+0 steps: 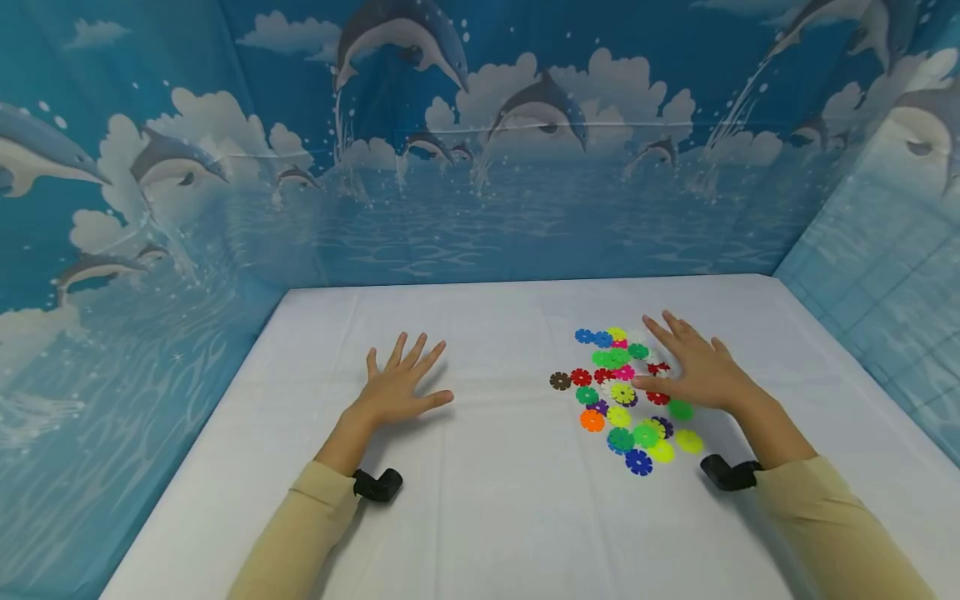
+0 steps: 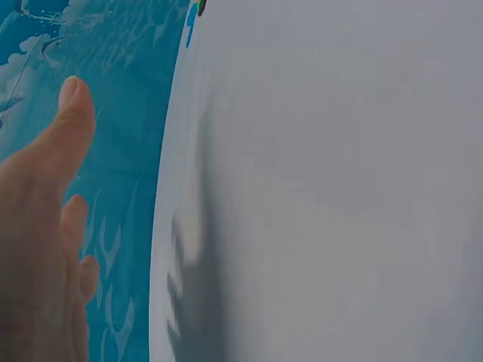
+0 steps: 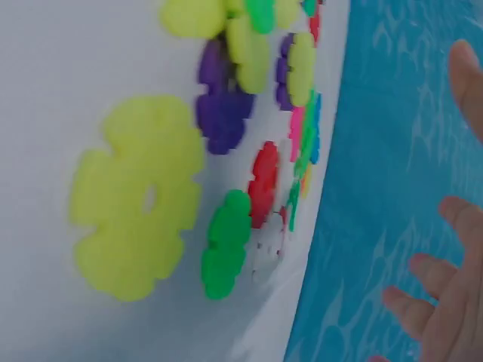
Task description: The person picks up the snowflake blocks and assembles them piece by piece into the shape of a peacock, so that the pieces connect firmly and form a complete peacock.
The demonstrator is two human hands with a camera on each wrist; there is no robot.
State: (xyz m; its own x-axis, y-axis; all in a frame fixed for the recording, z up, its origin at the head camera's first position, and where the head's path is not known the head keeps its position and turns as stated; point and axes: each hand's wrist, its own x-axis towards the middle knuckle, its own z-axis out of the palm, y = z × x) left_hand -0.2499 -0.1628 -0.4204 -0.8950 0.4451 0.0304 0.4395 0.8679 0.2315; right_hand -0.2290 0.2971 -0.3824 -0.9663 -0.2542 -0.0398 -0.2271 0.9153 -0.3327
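Note:
Several flat, notched plastic discs (image 1: pixel 622 392) in many colours lie scattered on the right half of the table, some overlapping. My right hand (image 1: pixel 697 367) hovers over the right side of them with fingers spread, holding nothing. In the right wrist view a yellow disc (image 3: pixel 139 200) is large and near, with a green disc (image 3: pixel 226 245) and a purple disc (image 3: pixel 223 102) beyond it. On the left, my left hand (image 1: pixel 397 392) is held above bare cloth with its fingers spread. Its shadow falls on the cloth in the left wrist view, and nothing is in it.
A white cloth covers the table (image 1: pixel 480 500). Behind and on both sides hangs a blue curtain (image 1: pixel 480 225) printed with dolphins and clouds. A brown disc (image 1: pixel 560 381) lies at the left edge of the scatter. Black wrist straps (image 1: pixel 378 485) sit at both beige cuffs.

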